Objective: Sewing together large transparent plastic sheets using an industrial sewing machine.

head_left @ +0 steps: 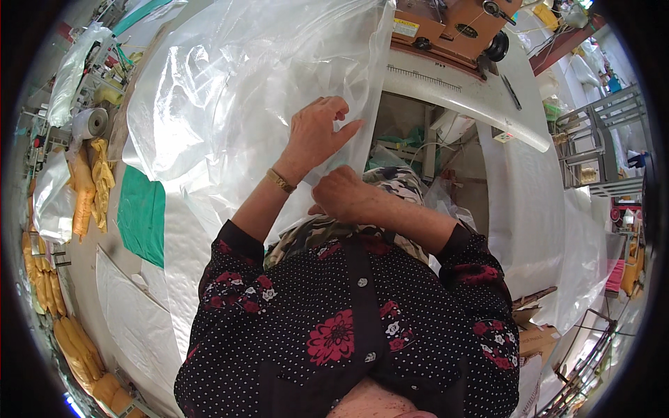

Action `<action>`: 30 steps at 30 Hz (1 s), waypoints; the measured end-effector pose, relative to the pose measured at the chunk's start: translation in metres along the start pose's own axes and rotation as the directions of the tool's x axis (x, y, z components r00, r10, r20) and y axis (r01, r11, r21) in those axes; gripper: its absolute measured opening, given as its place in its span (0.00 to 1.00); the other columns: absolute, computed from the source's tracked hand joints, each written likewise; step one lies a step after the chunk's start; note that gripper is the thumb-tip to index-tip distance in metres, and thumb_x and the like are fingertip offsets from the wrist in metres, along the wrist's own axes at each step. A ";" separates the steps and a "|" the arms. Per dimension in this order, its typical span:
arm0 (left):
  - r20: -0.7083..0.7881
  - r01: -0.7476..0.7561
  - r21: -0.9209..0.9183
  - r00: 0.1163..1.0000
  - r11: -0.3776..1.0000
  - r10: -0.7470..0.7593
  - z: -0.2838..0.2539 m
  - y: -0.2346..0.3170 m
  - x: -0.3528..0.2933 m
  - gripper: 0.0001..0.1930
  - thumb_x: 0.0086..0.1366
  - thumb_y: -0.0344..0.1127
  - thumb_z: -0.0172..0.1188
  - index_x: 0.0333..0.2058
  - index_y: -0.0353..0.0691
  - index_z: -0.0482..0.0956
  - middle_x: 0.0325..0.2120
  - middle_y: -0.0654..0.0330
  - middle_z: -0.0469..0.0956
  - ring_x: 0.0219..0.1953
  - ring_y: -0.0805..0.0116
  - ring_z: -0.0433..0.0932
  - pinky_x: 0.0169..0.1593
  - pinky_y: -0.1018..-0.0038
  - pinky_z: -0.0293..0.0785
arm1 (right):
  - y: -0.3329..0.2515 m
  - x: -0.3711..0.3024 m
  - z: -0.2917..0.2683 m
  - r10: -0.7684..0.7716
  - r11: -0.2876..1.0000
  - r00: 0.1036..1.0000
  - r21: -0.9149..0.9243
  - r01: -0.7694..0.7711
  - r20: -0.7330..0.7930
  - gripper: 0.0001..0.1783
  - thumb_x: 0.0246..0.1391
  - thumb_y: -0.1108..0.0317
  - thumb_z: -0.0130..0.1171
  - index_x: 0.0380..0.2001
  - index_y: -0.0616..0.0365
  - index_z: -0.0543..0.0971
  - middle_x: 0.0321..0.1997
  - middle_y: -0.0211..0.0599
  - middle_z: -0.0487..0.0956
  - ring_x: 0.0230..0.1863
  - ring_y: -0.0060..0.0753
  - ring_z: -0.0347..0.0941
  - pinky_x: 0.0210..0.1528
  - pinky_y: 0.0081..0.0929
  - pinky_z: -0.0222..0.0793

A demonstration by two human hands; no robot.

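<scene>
Beside the brown machine [456,29], clear sheeting [230,97] spreads toward the lap [396,180], likely for reach; over it the left hand [320,132] is empty, fingers parted; the right hand [343,195] curls, its hold unclear.

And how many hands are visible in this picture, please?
2: the left hand is over the clear plastic sheet; the right hand is lower, nearer the body, its fingers partly hidden. No other hand shows.

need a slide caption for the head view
Left hand over a clear plastic sheet, thumb apart from fingers; right hand curled nearby; brown machine at upper right.
</scene>
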State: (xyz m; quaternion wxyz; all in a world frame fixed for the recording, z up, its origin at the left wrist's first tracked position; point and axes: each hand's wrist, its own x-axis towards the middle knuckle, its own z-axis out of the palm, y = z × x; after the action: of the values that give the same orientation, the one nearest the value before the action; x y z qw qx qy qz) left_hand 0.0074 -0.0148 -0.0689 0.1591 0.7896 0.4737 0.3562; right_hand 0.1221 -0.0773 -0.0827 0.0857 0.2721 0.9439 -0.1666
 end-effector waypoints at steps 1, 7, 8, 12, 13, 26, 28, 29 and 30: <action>0.010 0.017 -0.006 1.000 1.000 -0.017 0.004 0.001 -0.002 0.10 0.59 0.38 0.65 0.30 0.38 0.75 0.28 0.59 0.78 0.31 0.60 0.78 0.35 0.63 0.73 | -0.003 -0.002 0.002 -0.023 1.000 0.999 0.009 0.023 -0.038 0.18 0.55 0.54 0.59 0.26 0.60 0.81 0.25 0.46 0.81 0.30 0.47 0.80 0.33 0.43 0.71; 0.093 0.133 -0.516 0.991 0.846 -0.099 0.004 -0.004 -0.017 0.05 0.63 0.30 0.61 0.31 0.38 0.75 0.21 0.65 0.75 0.23 0.71 0.73 0.30 0.75 0.69 | -0.021 -0.031 -0.007 -0.099 0.995 0.937 -0.053 0.087 -0.335 0.12 0.51 0.60 0.61 0.23 0.58 0.80 0.27 0.39 0.79 0.37 0.43 0.78 0.33 0.38 0.73; 0.281 0.285 -0.742 0.954 0.607 -0.106 0.002 -0.006 -0.020 0.05 0.64 0.29 0.61 0.30 0.37 0.75 0.20 0.68 0.73 0.23 0.78 0.71 0.29 0.79 0.67 | -0.022 -0.037 -0.012 -0.100 0.995 0.930 -0.053 0.087 -0.353 0.12 0.51 0.60 0.61 0.23 0.58 0.80 0.27 0.39 0.79 0.37 0.43 0.78 0.33 0.38 0.73; 0.302 0.321 -0.779 0.945 0.538 -0.127 -0.003 -0.010 -0.023 0.06 0.65 0.30 0.61 0.29 0.36 0.75 0.21 0.70 0.72 0.26 0.85 0.68 0.30 0.83 0.66 | -0.017 -0.045 -0.033 -0.118 0.988 0.892 -0.140 0.063 -0.435 0.12 0.50 0.61 0.62 0.23 0.58 0.79 0.26 0.36 0.77 0.38 0.40 0.75 0.35 0.34 0.72; 0.309 0.348 -0.761 0.937 0.548 -0.166 -0.003 -0.011 -0.023 0.07 0.65 0.30 0.61 0.28 0.36 0.75 0.22 0.70 0.73 0.25 0.84 0.68 0.30 0.83 0.66 | -0.013 -0.045 -0.037 -0.040 0.990 0.876 -0.137 -0.030 -0.480 0.13 0.49 0.60 0.62 0.21 0.59 0.78 0.25 0.35 0.77 0.37 0.39 0.75 0.35 0.33 0.71; 0.178 0.258 -0.702 0.966 0.664 -0.188 -0.001 0.008 -0.026 0.07 0.64 0.31 0.63 0.30 0.33 0.79 0.20 0.68 0.75 0.24 0.84 0.71 0.29 0.82 0.69 | -0.016 -0.062 -0.030 -0.013 0.968 0.852 -0.219 -0.120 -0.524 0.05 0.41 0.68 0.59 0.20 0.57 0.77 0.21 0.35 0.77 0.26 0.35 0.76 0.26 0.32 0.68; 0.165 0.254 -0.681 0.967 0.687 -0.195 -0.002 0.011 -0.028 0.06 0.64 0.31 0.63 0.32 0.32 0.80 0.20 0.68 0.76 0.24 0.83 0.71 0.30 0.81 0.70 | -0.018 -0.058 -0.027 -0.009 0.977 0.814 -0.178 -0.116 -0.581 0.05 0.41 0.68 0.58 0.21 0.57 0.74 0.22 0.35 0.76 0.24 0.33 0.75 0.25 0.31 0.69; 0.149 0.239 -0.663 0.971 0.710 -0.189 -0.004 0.011 -0.028 0.06 0.64 0.30 0.62 0.33 0.32 0.80 0.20 0.67 0.76 0.24 0.83 0.71 0.30 0.81 0.70 | -0.019 -0.057 -0.025 0.002 0.976 0.808 -0.173 -0.129 -0.589 0.05 0.41 0.68 0.58 0.21 0.57 0.74 0.22 0.35 0.76 0.24 0.33 0.75 0.25 0.31 0.69; 0.149 0.239 -0.662 0.971 0.711 -0.188 -0.005 0.012 -0.029 0.06 0.64 0.30 0.62 0.33 0.32 0.80 0.20 0.67 0.76 0.24 0.83 0.71 0.30 0.81 0.70 | -0.017 -0.056 -0.024 0.054 0.982 0.815 -0.117 -0.148 -0.576 0.05 0.41 0.69 0.58 0.23 0.57 0.74 0.23 0.35 0.75 0.26 0.34 0.75 0.26 0.31 0.68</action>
State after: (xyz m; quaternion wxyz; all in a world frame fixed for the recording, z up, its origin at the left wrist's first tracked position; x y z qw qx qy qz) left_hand 0.0031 -0.0465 -0.0701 0.4911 0.6299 0.3943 0.4545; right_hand 0.1579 -0.1092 -0.0419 -0.1709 0.3517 0.9204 0.0017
